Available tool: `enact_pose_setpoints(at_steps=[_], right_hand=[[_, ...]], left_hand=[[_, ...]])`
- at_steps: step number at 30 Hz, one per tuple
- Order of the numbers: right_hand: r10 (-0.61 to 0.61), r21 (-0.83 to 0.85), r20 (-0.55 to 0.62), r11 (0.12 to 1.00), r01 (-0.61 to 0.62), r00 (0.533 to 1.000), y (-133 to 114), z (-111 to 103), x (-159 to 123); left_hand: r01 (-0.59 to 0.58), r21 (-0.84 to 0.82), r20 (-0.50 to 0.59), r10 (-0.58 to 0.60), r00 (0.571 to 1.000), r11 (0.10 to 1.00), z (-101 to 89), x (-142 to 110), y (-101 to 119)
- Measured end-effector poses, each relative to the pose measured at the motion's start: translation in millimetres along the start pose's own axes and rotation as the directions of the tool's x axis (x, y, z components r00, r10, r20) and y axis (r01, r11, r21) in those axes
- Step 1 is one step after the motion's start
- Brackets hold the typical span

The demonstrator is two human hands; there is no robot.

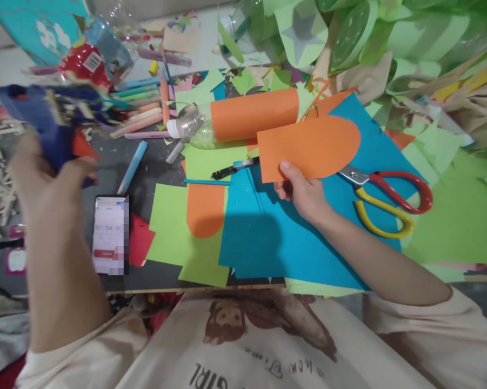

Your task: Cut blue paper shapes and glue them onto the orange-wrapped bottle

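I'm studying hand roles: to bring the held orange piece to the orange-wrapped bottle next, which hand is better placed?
Right, I'd say: the right hand holds the orange piece close to the orange-wrapped bottle. The left hand is farther off, occupied with a blue tool, likely a glue gun.

Craft workspace: paper scraps (245,81), markers (134,165), scissors (383,197)

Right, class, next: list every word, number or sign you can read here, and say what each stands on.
"GIRL": on the shirt.
"54": on the phone; digits either side are unclear.
Cursive on the shirt, perhaps "how Time": too distorted to be sure.
Barcode label on the red package: too small to read.
Other phone text: too small or blurred.
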State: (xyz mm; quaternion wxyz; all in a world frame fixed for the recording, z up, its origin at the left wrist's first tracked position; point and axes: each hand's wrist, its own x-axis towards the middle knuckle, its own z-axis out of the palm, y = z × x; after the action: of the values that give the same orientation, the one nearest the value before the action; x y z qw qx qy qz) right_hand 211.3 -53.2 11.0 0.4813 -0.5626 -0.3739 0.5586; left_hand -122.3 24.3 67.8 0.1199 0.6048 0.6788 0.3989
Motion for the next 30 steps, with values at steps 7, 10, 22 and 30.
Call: enact_pose_setpoints(at_steps=[7, 10, 22, 30], right_hand=[[-0.013, -0.026, 0.038, 1.000, 0.014, 0.999, -2.3, -2.1, 0.6], [-0.015, -0.008, 0.031, 1.000, 0.015, 0.999, -2.5, -1.6, 0.7], [-0.044, -0.056, 0.031, 0.997, 0.046, 0.999, -1.7, -1.0, -1.6], [-0.044, -0.032, 0.025, 0.998, 0.045, 0.999, -1.4, 0.0, -0.9]], left_hand=[[-0.064, 0.016, 0.212, 0.059, 0.975, 0.998, 55.3, -60.8, 64.1], [-0.042, 0.106, 0.227, 0.017, 0.974, 0.993, 67.0, -75.4, 62.3], [-0.128, 0.148, 0.270, 0.084, 0.959, 0.981, 72.3, -80.5, 50.7], [-0.157, 0.173, 0.340, 0.090, 0.936, 0.972, 73.2, -77.1, 42.2]])
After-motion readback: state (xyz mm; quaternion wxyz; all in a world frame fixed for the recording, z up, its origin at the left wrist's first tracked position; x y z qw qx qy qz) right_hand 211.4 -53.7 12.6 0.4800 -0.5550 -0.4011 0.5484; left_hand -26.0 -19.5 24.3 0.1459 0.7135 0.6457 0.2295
